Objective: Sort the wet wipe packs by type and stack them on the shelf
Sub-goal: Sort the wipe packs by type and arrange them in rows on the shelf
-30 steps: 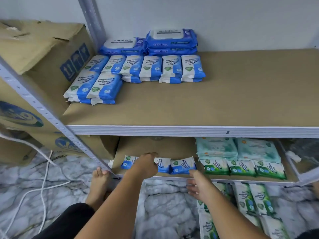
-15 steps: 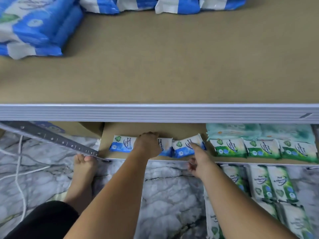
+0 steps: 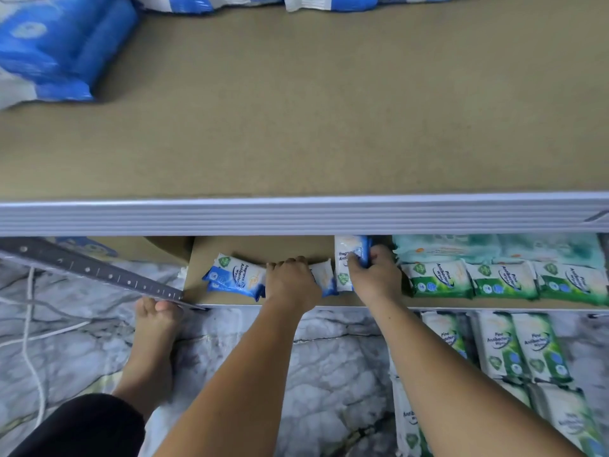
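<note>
The right hand (image 3: 375, 275) has just lifted the end blue pack (image 3: 351, 258) off the lower shelf (image 3: 263, 247), its grip pinching it upright. Just left of that grip, the left hand (image 3: 291, 280) still curls over the middle pack (image 3: 322, 277). Green packs (image 3: 438, 280) lie just to the right, so the blues look to be getting gathered.

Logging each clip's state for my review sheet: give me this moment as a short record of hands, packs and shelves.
left hand: rests on flat blue packs on the lower shelf; grip unclear
right hand: fingers grip the held blue pack, between the flat blue ones and the green row
green packs: row on lower shelf, right side
floor packs: green, lying below the shelf
upper shelf: blue stacks at back left
</note>
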The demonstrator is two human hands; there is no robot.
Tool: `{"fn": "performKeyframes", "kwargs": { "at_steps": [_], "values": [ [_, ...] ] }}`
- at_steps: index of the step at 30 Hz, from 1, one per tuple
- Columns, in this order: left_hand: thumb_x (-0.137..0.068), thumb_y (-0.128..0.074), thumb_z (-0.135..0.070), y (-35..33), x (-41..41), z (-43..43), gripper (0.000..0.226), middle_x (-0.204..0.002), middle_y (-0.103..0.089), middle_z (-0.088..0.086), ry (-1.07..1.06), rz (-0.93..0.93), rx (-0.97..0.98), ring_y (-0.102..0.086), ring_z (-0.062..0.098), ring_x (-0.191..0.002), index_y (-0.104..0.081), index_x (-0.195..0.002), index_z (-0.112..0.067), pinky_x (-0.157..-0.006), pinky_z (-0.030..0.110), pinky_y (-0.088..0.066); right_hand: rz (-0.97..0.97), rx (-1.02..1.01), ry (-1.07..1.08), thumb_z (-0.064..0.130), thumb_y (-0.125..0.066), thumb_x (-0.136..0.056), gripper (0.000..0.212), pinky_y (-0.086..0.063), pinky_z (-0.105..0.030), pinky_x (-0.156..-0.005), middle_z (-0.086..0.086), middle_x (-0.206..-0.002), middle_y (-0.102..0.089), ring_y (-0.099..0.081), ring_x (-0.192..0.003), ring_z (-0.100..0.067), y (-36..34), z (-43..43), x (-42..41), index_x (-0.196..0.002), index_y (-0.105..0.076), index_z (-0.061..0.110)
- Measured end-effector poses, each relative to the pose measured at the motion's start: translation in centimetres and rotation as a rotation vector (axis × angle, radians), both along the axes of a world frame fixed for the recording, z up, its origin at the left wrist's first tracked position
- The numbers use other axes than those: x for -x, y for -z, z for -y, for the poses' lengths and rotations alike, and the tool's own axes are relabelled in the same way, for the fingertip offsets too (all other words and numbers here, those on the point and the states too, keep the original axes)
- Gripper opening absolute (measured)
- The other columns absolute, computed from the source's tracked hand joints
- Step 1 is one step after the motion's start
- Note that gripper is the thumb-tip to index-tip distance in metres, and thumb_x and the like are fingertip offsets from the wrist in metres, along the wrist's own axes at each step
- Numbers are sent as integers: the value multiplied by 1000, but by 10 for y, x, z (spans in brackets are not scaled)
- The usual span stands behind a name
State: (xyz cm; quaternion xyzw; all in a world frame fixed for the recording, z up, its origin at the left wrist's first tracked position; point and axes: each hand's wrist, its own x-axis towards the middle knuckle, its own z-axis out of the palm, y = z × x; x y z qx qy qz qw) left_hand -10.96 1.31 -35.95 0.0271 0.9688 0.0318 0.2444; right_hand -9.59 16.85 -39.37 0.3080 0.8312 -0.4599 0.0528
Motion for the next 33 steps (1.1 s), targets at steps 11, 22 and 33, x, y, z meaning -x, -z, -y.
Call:
{"fn": "performKeyframes", "kwargs": {
  "at_steps": [11,22,33],
  "values": [
    [-85,-53,-18,2,-40,6,38,-118,-68,11,-311,274,-327,-63,30,-109,-67,-120,-11,-89,32,-52,-68,246,104,19,-70,-91,20,-52,-30,-73,-1,-94,-71,-69,-84,-19,-3,-12,-49,-107,-58,17],
    [-89,-70,-9,-42,-147,31,16,-79,-56,2,-809,323,-666,-51,8,-63,-56,-98,-6,-36,9,-34,33,271,136,25,-68,-88,11,-62,-46,-71,1,-83,-73,-72,-68,-20,-62,-16,-140,-95,-59,25],
    [-86,-74,-21,-179,-169,39,17,-74,-63,-2,-765,19,-956,-53,11,-59,-69,-99,-13,-43,17,-36,-146,357,-45,20,-67,-88,37,-60,-36,-64,-1,-90,-73,-73,-75,-22,-205,-11,-166,-122,-53,29]
  ]
}}
